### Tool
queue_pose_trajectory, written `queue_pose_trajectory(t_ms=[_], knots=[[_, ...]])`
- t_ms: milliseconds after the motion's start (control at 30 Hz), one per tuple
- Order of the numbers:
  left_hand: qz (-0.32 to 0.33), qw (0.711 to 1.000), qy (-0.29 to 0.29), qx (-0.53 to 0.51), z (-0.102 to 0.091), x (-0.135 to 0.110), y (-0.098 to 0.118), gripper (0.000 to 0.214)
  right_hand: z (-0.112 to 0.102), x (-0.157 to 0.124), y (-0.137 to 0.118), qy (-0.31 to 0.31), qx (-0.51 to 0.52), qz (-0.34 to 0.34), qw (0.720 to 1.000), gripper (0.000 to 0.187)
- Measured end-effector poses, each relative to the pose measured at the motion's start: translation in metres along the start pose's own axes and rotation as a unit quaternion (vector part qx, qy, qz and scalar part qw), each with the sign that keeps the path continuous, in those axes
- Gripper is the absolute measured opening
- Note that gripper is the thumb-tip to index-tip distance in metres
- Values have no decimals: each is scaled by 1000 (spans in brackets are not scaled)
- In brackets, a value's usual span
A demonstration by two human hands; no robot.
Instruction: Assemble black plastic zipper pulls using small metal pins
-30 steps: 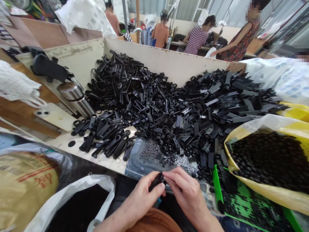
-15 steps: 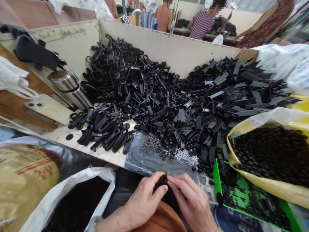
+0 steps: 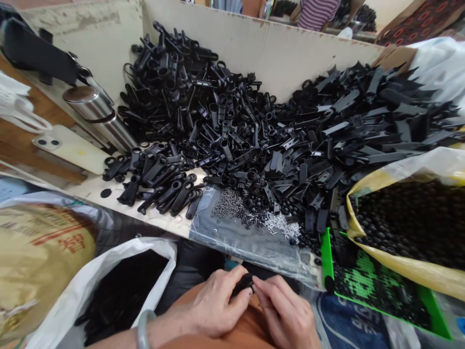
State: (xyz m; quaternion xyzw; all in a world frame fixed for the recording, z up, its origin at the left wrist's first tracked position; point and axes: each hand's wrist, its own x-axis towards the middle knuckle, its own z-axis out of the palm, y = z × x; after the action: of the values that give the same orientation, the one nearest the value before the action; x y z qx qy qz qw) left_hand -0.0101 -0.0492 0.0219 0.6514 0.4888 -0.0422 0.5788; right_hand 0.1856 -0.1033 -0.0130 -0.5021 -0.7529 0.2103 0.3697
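Observation:
My left hand (image 3: 214,305) and my right hand (image 3: 285,312) meet low in the view, over my lap. Both pinch one small black plastic part (image 3: 243,283) between their fingertips. A bangle sits on my left wrist. Just beyond my hands lies a clear plastic sheet (image 3: 236,235) carrying small dark springs (image 3: 228,203) and shiny metal pins (image 3: 279,225). Behind it a big heap of black plastic parts (image 3: 261,126) fills the walled worktable (image 3: 290,58).
A yellow bag of small black beads (image 3: 410,218) sits at right over a green tray (image 3: 327,257). A white bag with black parts (image 3: 119,291) and a printed sack (image 3: 39,252) stand at left. A steel flask (image 3: 98,121) and a phone (image 3: 69,148) lie far left.
The view has tilted downward, so the heap and table sit higher in the picture. My hands stay together on the small black part, drawn a little closer to my lap.

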Motion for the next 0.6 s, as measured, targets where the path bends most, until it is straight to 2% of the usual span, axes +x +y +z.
queue_pose_trajectory(t_ms=[200,433,600], knots=[[1,999,25,23,7,3,1,38,-5,-5,1,-22,6,-10,1000,26],[60,996,-42,45,4,0,-5,36,6,-22,6,6,-20,-8,1000,22],[80,996,-33,26,1,-3,-8,36,8,-28,-3,14,3,25,1000,17]])
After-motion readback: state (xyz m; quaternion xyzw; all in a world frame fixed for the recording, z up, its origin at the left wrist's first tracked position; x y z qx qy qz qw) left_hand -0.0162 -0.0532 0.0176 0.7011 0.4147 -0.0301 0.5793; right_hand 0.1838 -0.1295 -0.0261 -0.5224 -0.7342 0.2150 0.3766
